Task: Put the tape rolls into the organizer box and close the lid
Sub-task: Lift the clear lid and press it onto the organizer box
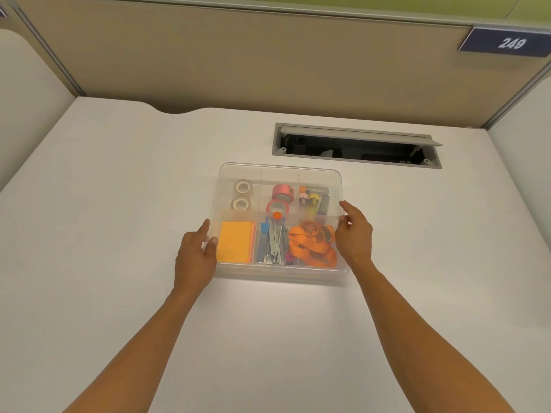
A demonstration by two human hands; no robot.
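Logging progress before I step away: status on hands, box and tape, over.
Left hand and right hand on the organizer box sides. Tape rolls inside, clear lid on top. Nothing in the way.

A dark blue sign (507, 43) is hanging on the partition wall (238, 55) at upper right. It is showing the white number 249. Nothing else is reading clearly.

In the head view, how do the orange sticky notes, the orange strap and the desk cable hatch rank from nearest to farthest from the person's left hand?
From the left hand, at the box's left edge:
1. Orange sticky notes, in the front left compartment, right beside the thumb.
2. Orange strap, in the front right compartment, near the other hand.
3. Cable hatch, set in the desk behind the box, on the right.
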